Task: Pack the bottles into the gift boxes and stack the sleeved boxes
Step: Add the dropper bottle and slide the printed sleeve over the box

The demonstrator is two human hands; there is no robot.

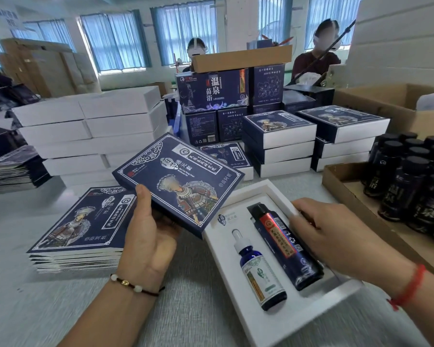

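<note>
Our left hand (145, 236) grips the printed navy sleeve (178, 181), lifted clear of the table, while our right hand (336, 236) rests fingers on the open white gift box (236, 246), steadying it. Both bottles sit in their recesses: dropper bottle (258, 269) beside the tall dark bottle (283, 244). We reckon squaring the sleeve's mouth to the box end matters most. Grey table (48, 309), more flat sleeves (78, 221), sleeved boxes (281, 136) stacked beyond, curtained windows behind.

At four o'clock the frame edge is cutting off the tray of dark bottles (411, 186); the right hand (336, 236) is hiding the white box's (238, 291) far edge.
</note>
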